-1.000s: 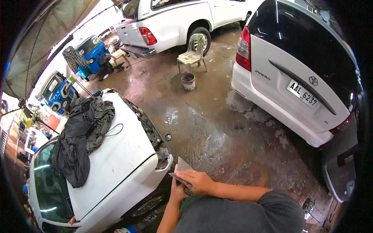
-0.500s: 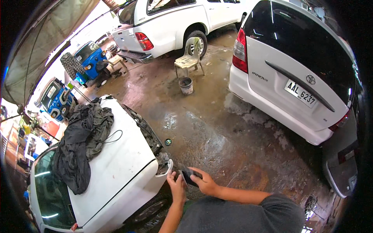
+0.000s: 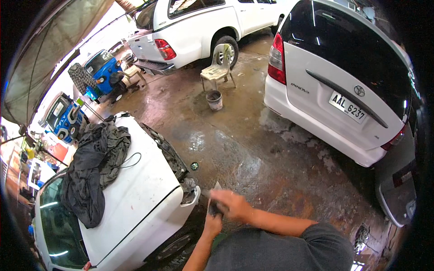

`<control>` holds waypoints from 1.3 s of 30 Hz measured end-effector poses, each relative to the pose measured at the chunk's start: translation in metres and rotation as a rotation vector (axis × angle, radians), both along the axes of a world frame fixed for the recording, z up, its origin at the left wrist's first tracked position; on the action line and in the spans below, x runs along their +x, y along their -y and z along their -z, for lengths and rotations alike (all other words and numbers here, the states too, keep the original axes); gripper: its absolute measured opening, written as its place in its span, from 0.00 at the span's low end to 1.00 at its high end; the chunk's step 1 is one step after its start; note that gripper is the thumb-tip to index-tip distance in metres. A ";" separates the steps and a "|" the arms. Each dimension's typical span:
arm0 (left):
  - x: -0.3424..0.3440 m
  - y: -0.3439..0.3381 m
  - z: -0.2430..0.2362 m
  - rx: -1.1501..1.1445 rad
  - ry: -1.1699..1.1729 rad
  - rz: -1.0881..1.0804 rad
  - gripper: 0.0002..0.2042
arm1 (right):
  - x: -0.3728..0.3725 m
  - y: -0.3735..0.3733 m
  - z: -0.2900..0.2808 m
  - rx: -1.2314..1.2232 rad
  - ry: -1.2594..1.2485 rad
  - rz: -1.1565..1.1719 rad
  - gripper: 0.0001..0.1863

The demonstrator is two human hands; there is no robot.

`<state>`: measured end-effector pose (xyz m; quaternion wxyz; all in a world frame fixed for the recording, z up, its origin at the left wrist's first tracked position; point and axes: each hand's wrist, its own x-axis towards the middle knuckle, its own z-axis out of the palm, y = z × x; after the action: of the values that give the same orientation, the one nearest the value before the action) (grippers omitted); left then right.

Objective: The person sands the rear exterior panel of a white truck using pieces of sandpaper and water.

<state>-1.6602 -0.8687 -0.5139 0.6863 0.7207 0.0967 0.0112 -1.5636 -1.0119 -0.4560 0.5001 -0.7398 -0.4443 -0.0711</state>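
Note:
In front of my chest both hands are at a small dark flat piece (image 3: pixel 216 208), with a thin pale pointed edge showing above it; its kind is hard to make out. My left hand (image 3: pixel 212 224) is closed round its lower end. Across its upper part lies my right hand (image 3: pixel 233 205), blurred by motion, fingers bent over the piece. Just left of my hands is the front corner of a white car (image 3: pixel 131 180), its headlight opening bare and a loose white trim piece (image 3: pixel 192 198) at the corner.
Dark crumpled cloth (image 3: pixel 92 171) lies on the car's hood. Farther out stand a plastic chair (image 3: pixel 218 67), a bucket (image 3: pixel 214 100), a white pickup (image 3: pixel 194 34) and a white van (image 3: pixel 334 90). A grey bumper (image 3: pixel 398 194) is at the right. The concrete floor (image 3: pixel 253 153) looks wet.
My right hand has turned and moved over the dark piece, its fingers now reaching left across it. My left hand has dropped slightly and closed round the piece's lower end.

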 end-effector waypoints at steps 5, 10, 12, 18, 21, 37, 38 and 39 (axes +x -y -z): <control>-0.005 -0.015 0.020 0.260 -0.075 0.088 0.33 | -0.032 0.001 -0.018 0.028 0.013 -0.239 0.24; -0.004 -0.002 0.008 0.117 -0.011 0.004 0.32 | 0.006 -0.008 0.010 0.005 -0.136 0.123 0.24; -0.001 0.002 -0.009 -0.075 0.019 -0.145 0.31 | -0.015 -0.005 -0.003 -0.013 -0.121 -0.096 0.25; -0.009 0.019 -0.034 -0.142 0.084 -0.068 0.37 | 0.030 -0.015 0.022 0.018 -0.392 0.130 0.22; -0.021 0.007 -0.024 -0.174 0.063 -0.125 0.30 | 0.055 -0.003 0.025 0.094 -0.862 0.126 0.22; 0.009 0.008 -0.085 0.668 0.241 -0.294 0.12 | 0.047 -0.008 0.074 0.258 -0.949 0.190 0.34; 0.009 0.007 -0.080 0.616 0.192 -0.318 0.12 | 0.037 -0.002 0.080 0.232 -0.984 0.139 0.35; 0.009 0.005 -0.075 0.568 0.141 -0.346 0.12 | 0.028 0.005 0.086 0.226 -0.984 0.130 0.35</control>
<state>-1.6514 -0.8737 -0.4385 0.4513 0.8534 0.1627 0.2039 -1.5352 -1.0165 -0.5424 0.7216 -0.6531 -0.0989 0.2071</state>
